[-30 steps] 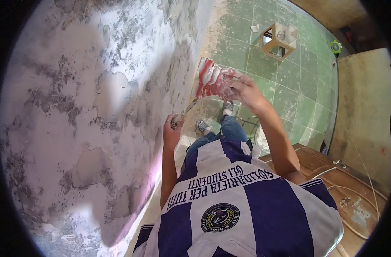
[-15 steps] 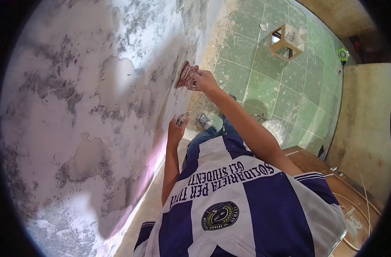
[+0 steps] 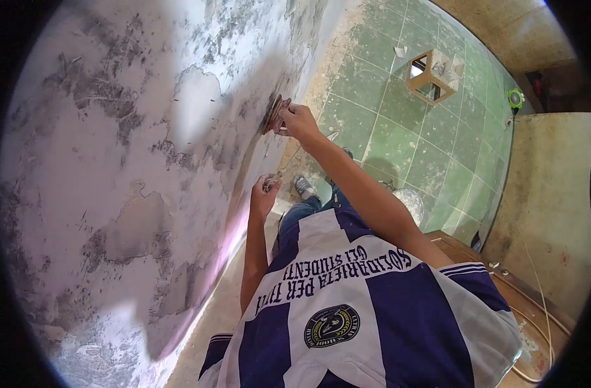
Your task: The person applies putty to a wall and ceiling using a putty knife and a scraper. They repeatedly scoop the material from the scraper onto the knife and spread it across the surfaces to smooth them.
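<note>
My right hand [image 3: 298, 121] is closed on a reddish-brown flat scraper [image 3: 276, 115], whose blade lies against the patchy plastered wall [image 3: 133, 226]. Lower down, close to the wall, my left hand [image 3: 264, 194] has its fingers curled round a small greyish tool [image 3: 271, 183], mostly hidden by the fingers. Dark smudges and uneven patches of plaster mark the wall around the scraper.
A wooden-framed box [image 3: 431, 77] stands on the green tiled floor [image 3: 399, 119]. Near my legs is a whitish round container [image 3: 409, 205]. A brown wooden surface with a cable [image 3: 525, 317] lies at the lower right. A green round object [image 3: 515, 98] is farther back.
My right hand and the scraper have shifted slightly left along the wall. My left hand has moved a little left. The view has tilted slightly.
</note>
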### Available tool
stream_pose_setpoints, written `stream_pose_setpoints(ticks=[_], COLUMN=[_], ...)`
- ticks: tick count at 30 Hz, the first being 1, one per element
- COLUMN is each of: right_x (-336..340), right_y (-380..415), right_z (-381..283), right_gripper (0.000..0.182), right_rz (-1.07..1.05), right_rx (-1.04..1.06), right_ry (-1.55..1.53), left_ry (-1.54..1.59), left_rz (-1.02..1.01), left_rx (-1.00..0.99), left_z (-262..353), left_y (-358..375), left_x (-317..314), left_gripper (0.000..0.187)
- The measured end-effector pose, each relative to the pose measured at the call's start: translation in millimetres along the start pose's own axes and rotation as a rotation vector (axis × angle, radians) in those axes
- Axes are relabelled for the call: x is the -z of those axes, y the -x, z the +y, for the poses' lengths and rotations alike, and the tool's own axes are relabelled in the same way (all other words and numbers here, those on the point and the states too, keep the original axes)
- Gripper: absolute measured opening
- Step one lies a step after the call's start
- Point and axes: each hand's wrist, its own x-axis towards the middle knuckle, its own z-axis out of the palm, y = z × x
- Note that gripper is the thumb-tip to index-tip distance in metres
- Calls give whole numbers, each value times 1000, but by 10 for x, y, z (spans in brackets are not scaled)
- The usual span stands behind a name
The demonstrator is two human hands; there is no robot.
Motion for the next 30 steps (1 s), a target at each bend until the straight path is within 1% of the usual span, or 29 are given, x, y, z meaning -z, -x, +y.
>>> stream_pose_setpoints(ticks=[2, 5, 7, 11, 14, 16, 17, 19, 20, 22, 23, 25, 26, 28, 30], right_x=[-59, -149, -177, -212, -230, -195, -150, 17, 121, 331, 425, 583, 607, 604, 536], right_y=[-31, -68, -72, 14, 180, 296, 353, 475, 556, 724, 723, 642, 569, 391, 120], right_z=[-4, -18, -89, -290, -546, -705, -776, -878, -932, -1007, -990, -885, -824, -654, -413], right_gripper=[19, 22, 19, 19, 19, 21, 21, 23, 23, 23, 23, 22, 22, 22, 23], right_rz=[-6, 45, -2, -2, -32, -77, -74, -185, -185, -121, -122, -34, -34, 0, -15], right_rx=[9, 59, 54, 62, 90, 67, 70, 110, 112, 109, 108, 105, 107, 24, 7], right_ry=[19, -19, 130, 230, 213, 98, 99, 28, 26, -32, -32, 11, 6, 45, 48], left_ry=[2, 14, -20, -16, -1, 30, 30, 37, 36, 49, 50, 21, 17, -12, -16], left_rz=[7, 15, -8, -15, -20, -16, -18, -45, -45, -17, -17, -9, -9, -8, 0], left_rx=[-8, -23, 12, -1, -29, -36, -39, -33, -34, -49, -48, -39, -41, -35, -52], left_z=[-89, -84, 2, -4, -125, -96, -86, -88, -82, -64, -67, -99, -99, -104, -129], left_y=[-31, -27, -3, -34, -113, -120, -131, -149, -157, -141, -140, -143, -147, -120, -110], left_x=[6, 16, 37, 16, -35, -47, -48, -29, -17, -1, 3, 22, 26, 49, 58], left_gripper=[46, 46, 46, 46, 45, 45, 45, 46, 46, 46, 46, 44, 44, 42, 42])
